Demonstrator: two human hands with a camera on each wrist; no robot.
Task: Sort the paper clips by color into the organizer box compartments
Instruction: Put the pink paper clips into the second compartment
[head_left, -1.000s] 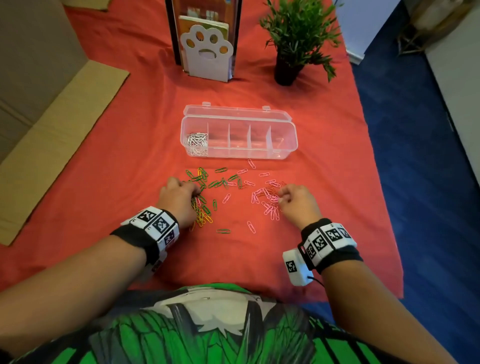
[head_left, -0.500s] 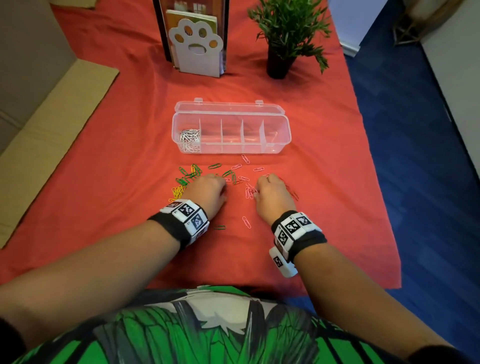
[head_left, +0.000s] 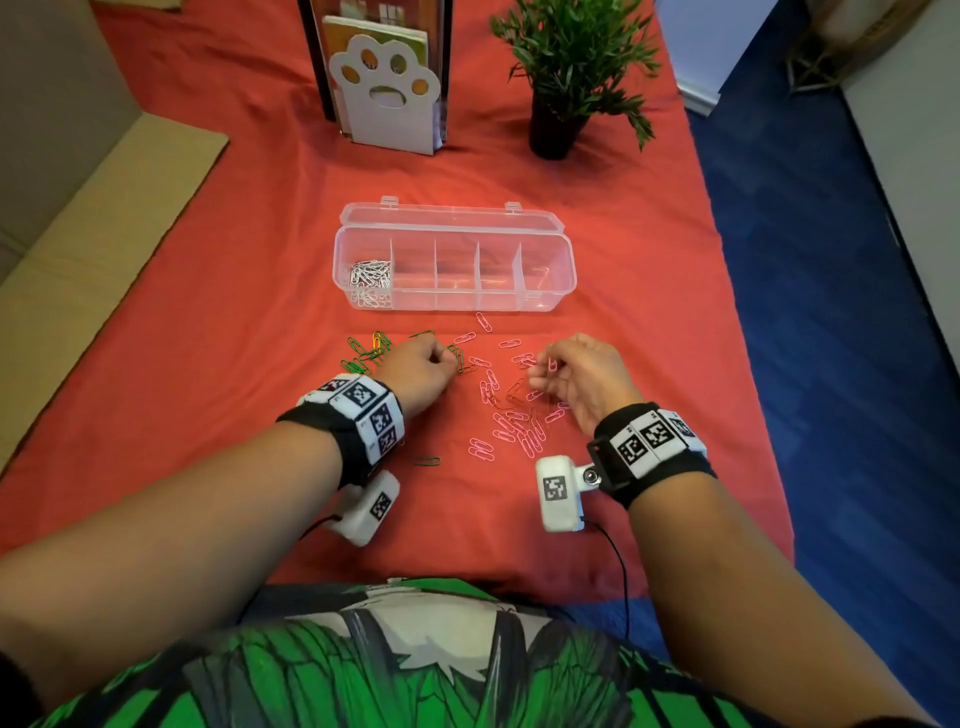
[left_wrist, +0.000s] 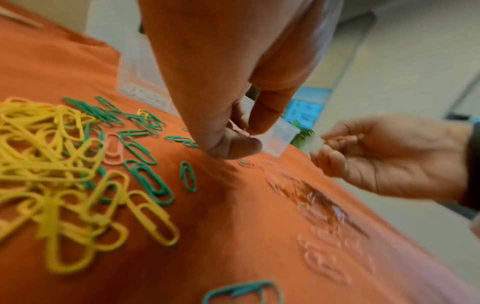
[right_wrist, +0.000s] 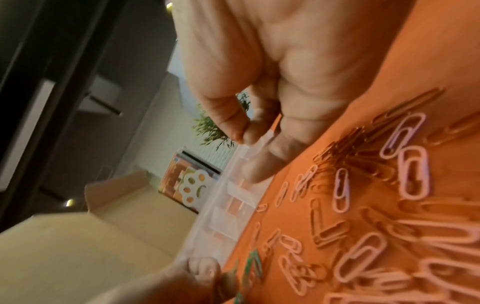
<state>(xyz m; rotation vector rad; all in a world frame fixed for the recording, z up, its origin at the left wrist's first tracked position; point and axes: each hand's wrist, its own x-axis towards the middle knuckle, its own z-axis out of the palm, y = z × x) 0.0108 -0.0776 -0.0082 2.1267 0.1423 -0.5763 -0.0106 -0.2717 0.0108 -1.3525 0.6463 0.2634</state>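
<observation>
The clear organizer box (head_left: 545, 244) lies open on the red cloth, with white clips (head_left: 371, 273) in its leftmost compartment. My left hand (head_left: 421, 369) rests knuckles-down on the cloth, fingers curled and thumb against forefinger (left_wrist: 257, 123). Nothing shows between them. Green clips (head_left: 458, 361) lie at its fingertips, with green (left_wrist: 140, 148) and yellow clips (left_wrist: 52, 164) heaped to its left. My right hand (head_left: 571, 374) hovers just above the cloth, thumb and forefinger pinching one pink clip (head_left: 552, 364). More pink clips (head_left: 519, 421) and a few red ones (right_wrist: 350, 144) are scattered under and left of it.
A paw-shaped white book holder (head_left: 387, 93) and a potted plant (head_left: 566, 78) stand behind the box. Flattened cardboard (head_left: 98, 218) lies along the table's left side. The table's right edge (head_left: 748, 364) drops to blue floor. One green clip (head_left: 428, 461) lies alone near my left wrist.
My right hand has moved right, away from the left, and lifted off the cloth with a pink clip in its fingertips. My left hand has stayed by the green clips.
</observation>
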